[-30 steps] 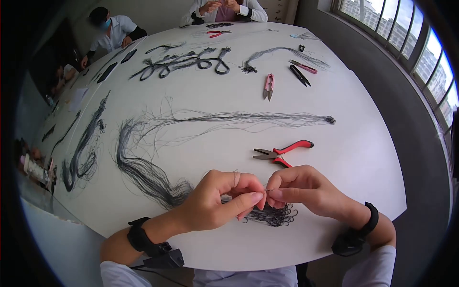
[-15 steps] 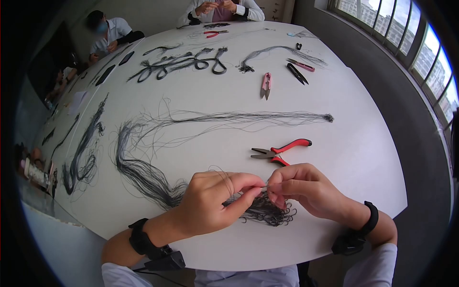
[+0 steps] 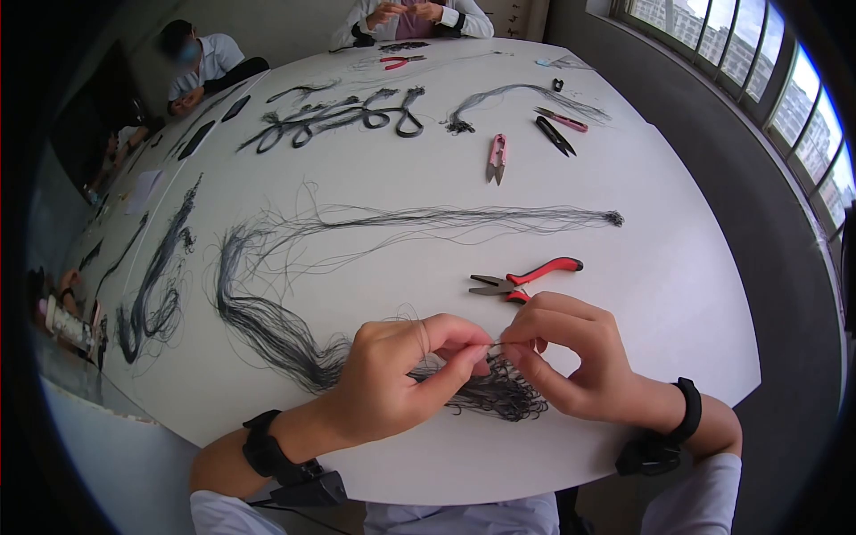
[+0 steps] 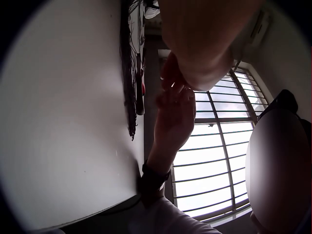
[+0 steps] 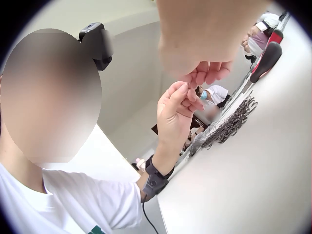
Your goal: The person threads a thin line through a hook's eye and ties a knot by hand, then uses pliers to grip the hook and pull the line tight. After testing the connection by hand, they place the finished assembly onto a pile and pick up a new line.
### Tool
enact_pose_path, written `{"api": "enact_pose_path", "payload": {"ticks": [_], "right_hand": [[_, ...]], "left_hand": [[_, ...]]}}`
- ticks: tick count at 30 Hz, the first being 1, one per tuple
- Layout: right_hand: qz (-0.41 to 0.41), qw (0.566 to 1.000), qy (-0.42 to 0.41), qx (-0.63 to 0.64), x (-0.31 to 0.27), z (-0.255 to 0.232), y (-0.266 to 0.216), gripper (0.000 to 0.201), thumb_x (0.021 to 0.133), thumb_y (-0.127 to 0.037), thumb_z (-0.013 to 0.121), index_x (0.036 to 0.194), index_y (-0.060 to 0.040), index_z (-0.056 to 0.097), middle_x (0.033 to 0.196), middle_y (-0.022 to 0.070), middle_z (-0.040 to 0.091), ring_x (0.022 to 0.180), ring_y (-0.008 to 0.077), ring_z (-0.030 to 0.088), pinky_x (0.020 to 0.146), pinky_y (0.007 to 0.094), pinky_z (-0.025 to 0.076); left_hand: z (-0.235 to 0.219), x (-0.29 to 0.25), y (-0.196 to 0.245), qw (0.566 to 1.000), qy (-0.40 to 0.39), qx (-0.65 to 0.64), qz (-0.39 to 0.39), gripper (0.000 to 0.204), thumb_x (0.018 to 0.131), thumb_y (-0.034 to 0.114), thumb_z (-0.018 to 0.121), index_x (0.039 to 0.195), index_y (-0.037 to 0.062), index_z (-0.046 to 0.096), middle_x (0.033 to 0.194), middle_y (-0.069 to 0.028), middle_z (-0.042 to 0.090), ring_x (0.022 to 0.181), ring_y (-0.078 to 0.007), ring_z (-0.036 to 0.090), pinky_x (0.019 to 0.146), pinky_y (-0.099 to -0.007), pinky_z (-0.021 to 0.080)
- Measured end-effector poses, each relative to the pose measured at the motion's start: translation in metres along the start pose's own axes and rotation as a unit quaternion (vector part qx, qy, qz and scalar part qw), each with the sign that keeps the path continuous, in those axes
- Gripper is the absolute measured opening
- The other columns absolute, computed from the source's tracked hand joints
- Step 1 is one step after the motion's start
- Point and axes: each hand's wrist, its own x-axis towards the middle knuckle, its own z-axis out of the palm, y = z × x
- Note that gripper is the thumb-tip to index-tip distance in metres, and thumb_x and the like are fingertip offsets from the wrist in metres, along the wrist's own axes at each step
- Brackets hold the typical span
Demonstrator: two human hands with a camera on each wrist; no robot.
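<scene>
Over the near edge of the white table my left hand pinches a thin strand of fishing line between thumb and forefinger. A fine loop of the line curves over the back of that hand. My right hand meets it fingertip to fingertip, thumb and forefinger pinching the other side of the strand. Whether a small hook sits between the fingertips I cannot tell. Beneath the hands lies a bundle of dark fish hooks, partly covered by them; its long grey lines sweep away to the left.
Red-handled pliers lie just beyond my right hand. Farther off are pink thread snips, black snips and looped line bundles. Another hook bundle ends at the right. Other people sit around the table.
My right hand has turned and risen slightly, its fingers now arched over the strand. The left hand's fingers have straightened out of their earlier curl, with the loop over its back.
</scene>
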Motion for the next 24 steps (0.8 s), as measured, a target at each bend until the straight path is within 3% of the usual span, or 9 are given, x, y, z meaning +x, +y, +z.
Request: {"api": "enact_pose_path", "payload": {"ticks": [7, 9, 13, 14, 15, 16, 18, 22, 24], "right_hand": [[-0.112, 0.984, 0.036, -0.136, 0.004, -0.001, 0.002, 0.016, 0.063, 0.003, 0.063, 0.076, -0.0038, 0.058, 0.068, 0.0055, 0.051, 0.059, 0.0216, 0.052, 0.049, 0.0303, 0.041], [-0.131, 0.975, 0.013, -0.179, 0.004, -0.003, 0.001, 0.017, 0.059, 0.006, 0.062, 0.074, -0.0022, 0.06, 0.069, 0.0077, 0.054, 0.062, 0.0219, 0.054, 0.051, 0.0295, 0.042], [-0.117, 0.986, 0.002, -0.121, 0.003, -0.005, 0.005, 0.013, 0.067, 0.003, 0.063, 0.078, -0.0038, 0.058, 0.07, 0.0053, 0.053, 0.059, 0.018, 0.052, 0.051, 0.0283, 0.042], [0.005, 0.999, -0.028, 0.026, 0.0, -0.006, 0.007, 0.006, 0.073, 0.0, 0.06, 0.078, -0.0027, 0.059, 0.071, 0.0047, 0.055, 0.06, 0.0153, 0.052, 0.053, 0.0265, 0.042], [0.128, 0.975, -0.058, 0.173, -0.002, -0.006, 0.007, 0.002, 0.079, -0.003, 0.057, 0.079, -0.0015, 0.059, 0.072, 0.0042, 0.057, 0.061, 0.0125, 0.051, 0.056, 0.0247, 0.042], [0.128, 0.975, -0.057, 0.174, -0.001, -0.007, 0.005, 0.002, 0.079, -0.003, 0.057, 0.079, -0.0015, 0.059, 0.072, 0.0042, 0.057, 0.061, 0.0125, 0.051, 0.056, 0.0247, 0.042], [0.298, 0.893, -0.088, 0.325, 0.005, -0.012, -0.001, 0.014, 0.084, -0.006, 0.05, 0.074, 0.0026, 0.056, 0.072, 0.0052, 0.057, 0.066, 0.0116, 0.052, 0.062, 0.0272, 0.042], [0.353, 0.85, -0.07, 0.385, 0.005, -0.012, 0.002, 0.016, 0.084, -0.008, 0.049, 0.074, 0.0013, 0.056, 0.069, 0.0052, 0.054, 0.062, 0.0132, 0.05, 0.059, 0.0267, 0.04], [0.375, 0.836, -0.062, 0.396, 0.006, -0.012, 0.003, 0.017, 0.085, -0.009, 0.049, 0.073, 0.0006, 0.056, 0.067, 0.0048, 0.052, 0.06, 0.0135, 0.049, 0.058, 0.0266, 0.04]], "left_hand": [[0.0, -0.001, 0.005, 0.985, -0.036, -0.116, -0.123, 0.008, 0.085, -0.001, 0.055, 0.091, -0.0037, 0.059, 0.074, -0.0083, 0.066, 0.071, -0.0133, 0.065, 0.069, -0.0237, 0.051], [0.0, -0.001, 0.006, 0.951, -0.034, -0.225, -0.211, 0.012, 0.087, 0.004, 0.055, 0.094, -0.0045, 0.06, 0.073, -0.0058, 0.064, 0.07, -0.01, 0.062, 0.068, -0.0226, 0.05], [-0.001, 0.0, 0.0, 0.903, -0.051, -0.346, -0.251, 0.015, 0.088, 0.007, 0.055, 0.097, -0.0048, 0.058, 0.075, -0.0064, 0.063, 0.07, -0.0107, 0.061, 0.067, -0.0226, 0.05], [-0.001, 0.001, 0.001, 0.905, -0.054, -0.335, -0.255, 0.016, 0.089, 0.008, 0.055, 0.097, -0.0052, 0.058, 0.076, -0.0069, 0.063, 0.07, -0.0109, 0.061, 0.067, -0.0228, 0.05], [-0.002, 0.001, 0.002, 0.908, -0.059, -0.323, -0.26, 0.017, 0.089, 0.009, 0.055, 0.097, -0.0055, 0.058, 0.076, -0.0075, 0.063, 0.07, -0.0111, 0.061, 0.067, -0.023, 0.05], [-0.001, 0.002, 0.002, 0.908, -0.06, -0.323, -0.261, 0.017, 0.089, 0.009, 0.055, 0.097, -0.0055, 0.058, 0.076, -0.0075, 0.063, 0.07, -0.0111, 0.061, 0.067, -0.023, 0.05], [-0.001, 0.003, 0.001, 0.917, -0.02, -0.313, -0.245, 0.018, 0.091, 0.01, 0.052, 0.097, -0.0056, 0.057, 0.08, -0.0086, 0.063, 0.074, -0.0124, 0.062, 0.067, -0.0235, 0.051], [-0.001, 0.005, -0.004, 0.939, 0.04, -0.275, -0.203, 0.019, 0.092, 0.011, 0.048, 0.1, -0.0044, 0.055, 0.086, -0.0101, 0.063, 0.083, -0.0149, 0.063, 0.068, -0.0243, 0.051], [-0.001, 0.006, -0.006, 0.942, 0.102, -0.261, -0.187, 0.019, 0.094, 0.012, 0.042, 0.102, -0.0023, 0.051, 0.094, -0.0153, 0.063, 0.092, -0.0223, 0.064, 0.067, -0.0288, 0.053]]}}
